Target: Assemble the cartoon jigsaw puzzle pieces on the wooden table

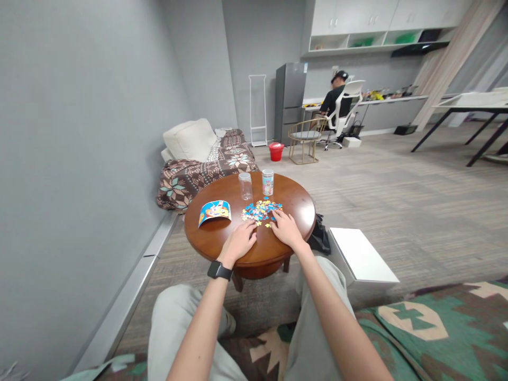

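Note:
A heap of small blue, yellow and pink jigsaw puzzle pieces lies on the round wooden table. My left hand, with a black watch on the wrist, rests on the tabletop at the heap's near left, fingers loosely apart. At the near right edge of the pile, the spread fingers of my right hand touch the pieces. Several loose yellow pieces lie between the two hands. A curved picture sheet stands to the left. Behind the pile are a clear jar and a labelled jar.
A white box and a black bag are on the floor right of the table. Beyond it stand a covered couch, a red bucket and a gold-framed chair. A person sits at the far counter.

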